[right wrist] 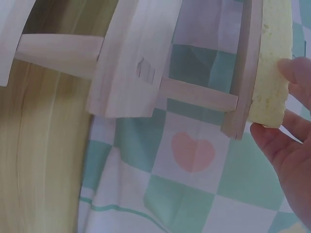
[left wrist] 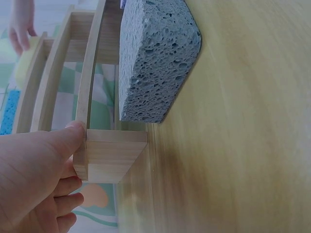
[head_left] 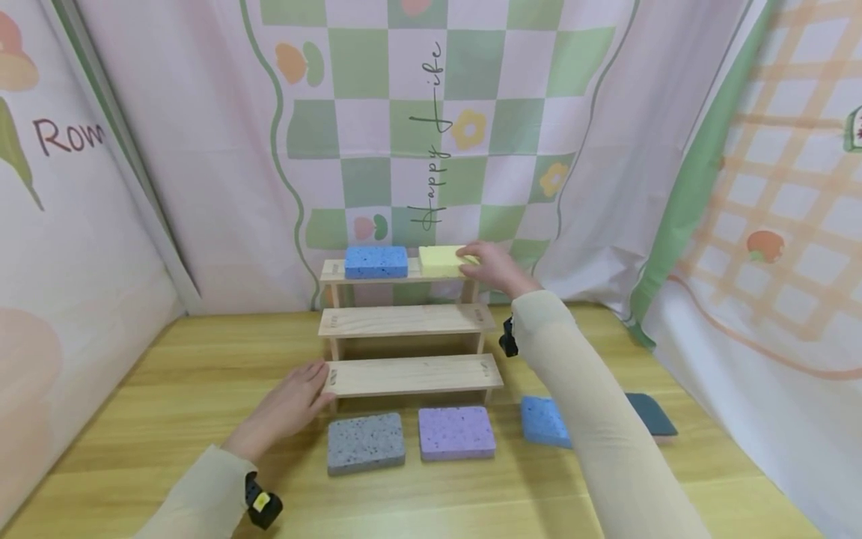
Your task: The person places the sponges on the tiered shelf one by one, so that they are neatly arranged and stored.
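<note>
Head: atop the rack, the yellow sponge is pinched by the right hand; it is best squared up, then gently released. Left wrist: the rack's bottom shelf is gripped by the left hand. Right wrist: the sponge's long axis is aligned with the rack's shelves, one short end pointed rackward-right.

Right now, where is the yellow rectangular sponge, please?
In the head view, the yellow sponge is on the wooden top shelf, right of the speckled blue sponge.
</note>
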{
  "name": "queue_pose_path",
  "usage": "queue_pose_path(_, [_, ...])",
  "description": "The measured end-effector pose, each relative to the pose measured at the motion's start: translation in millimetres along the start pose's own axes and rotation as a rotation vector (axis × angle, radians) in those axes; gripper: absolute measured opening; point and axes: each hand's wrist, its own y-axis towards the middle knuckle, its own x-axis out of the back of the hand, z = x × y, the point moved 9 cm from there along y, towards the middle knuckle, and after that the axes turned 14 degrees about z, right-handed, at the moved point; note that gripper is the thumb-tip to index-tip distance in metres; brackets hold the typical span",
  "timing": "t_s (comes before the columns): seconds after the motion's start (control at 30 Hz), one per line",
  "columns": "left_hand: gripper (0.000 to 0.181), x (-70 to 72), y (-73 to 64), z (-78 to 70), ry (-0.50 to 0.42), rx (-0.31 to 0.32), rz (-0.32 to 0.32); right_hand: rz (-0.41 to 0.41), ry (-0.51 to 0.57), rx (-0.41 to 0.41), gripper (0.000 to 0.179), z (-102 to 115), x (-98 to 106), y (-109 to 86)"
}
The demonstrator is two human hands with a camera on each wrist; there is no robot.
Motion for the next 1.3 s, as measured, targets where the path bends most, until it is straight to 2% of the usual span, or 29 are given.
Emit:
queue_pose_path(0.83, [0.055,-1.3,-0.1,0.8,0.0,-0.003,-0.006,-0.039,-0.021,0.022,0.041,-0.3,-1.1,2.4])
queue_pose_path(1.07, [0.055,-1.2,0.0,0.4,-0.003,0.0,-0.013,-0.082,-0.017,0.07,0.046,-4.9,2.6,-4.2])
queue_pose_path(1.3, [0.054,-0.7,-0.2,1.1,-0.005,0.007,-0.007,-0.124,0.005,0.101,0.047,-6.0,7.8,-19.9])
